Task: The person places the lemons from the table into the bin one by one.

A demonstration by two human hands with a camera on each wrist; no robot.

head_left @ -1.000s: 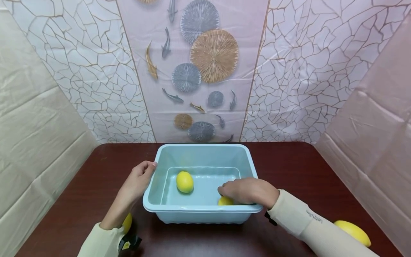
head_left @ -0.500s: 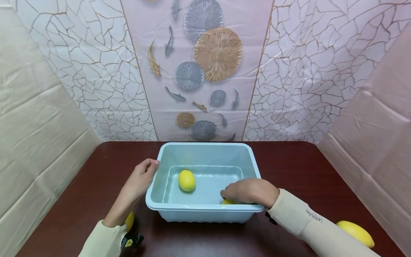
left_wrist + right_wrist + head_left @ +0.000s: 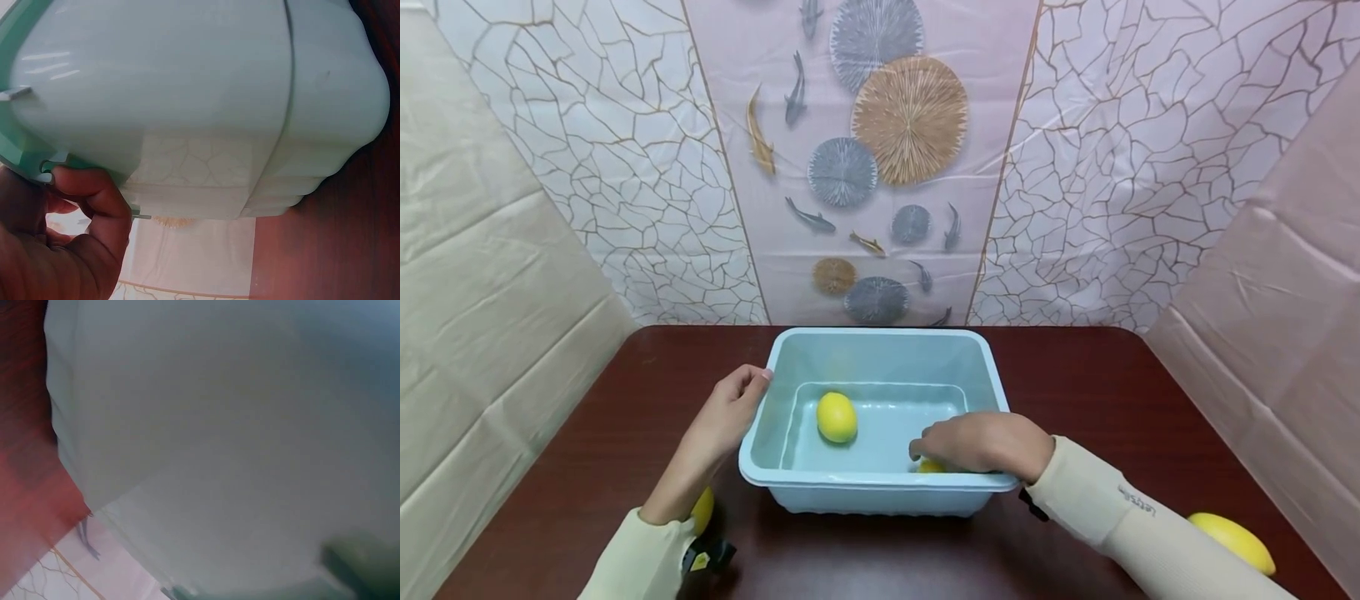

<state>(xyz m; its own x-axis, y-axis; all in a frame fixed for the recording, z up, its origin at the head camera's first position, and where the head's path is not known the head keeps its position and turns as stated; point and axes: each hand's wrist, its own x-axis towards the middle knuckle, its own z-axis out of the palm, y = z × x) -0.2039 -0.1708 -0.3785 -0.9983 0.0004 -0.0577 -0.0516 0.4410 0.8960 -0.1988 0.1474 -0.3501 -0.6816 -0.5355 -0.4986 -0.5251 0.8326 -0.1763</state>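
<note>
A pale blue plastic basin (image 3: 880,481) stands on the dark table, a yellow lemon (image 3: 837,417) lying in its left half. My left hand (image 3: 727,414) grips the left rim; in the left wrist view, thumb and fingers of that left hand (image 3: 94,219) pinch the edge from outside. Over the front right rim reaches my right hand (image 3: 988,443), its fingers curled down over a second lemon (image 3: 931,467) near the basin floor. Most of that lemon is hidden by the hand and front wall. The right wrist view shows mainly the basin's outer wall (image 3: 219,456), without the fingers.
Another lemon (image 3: 1232,542) lies on the table (image 3: 1067,367) at the right, partly behind the right sleeve. A further lemon (image 3: 702,510) shows behind the left wrist. Patterned cloth (image 3: 910,275) hangs along the back, and plain cloth walls stand at both sides.
The head view has shifted slightly. Less of the lemon under my right hand shows than a second ago. My left hand keeps its hold on the rim.
</note>
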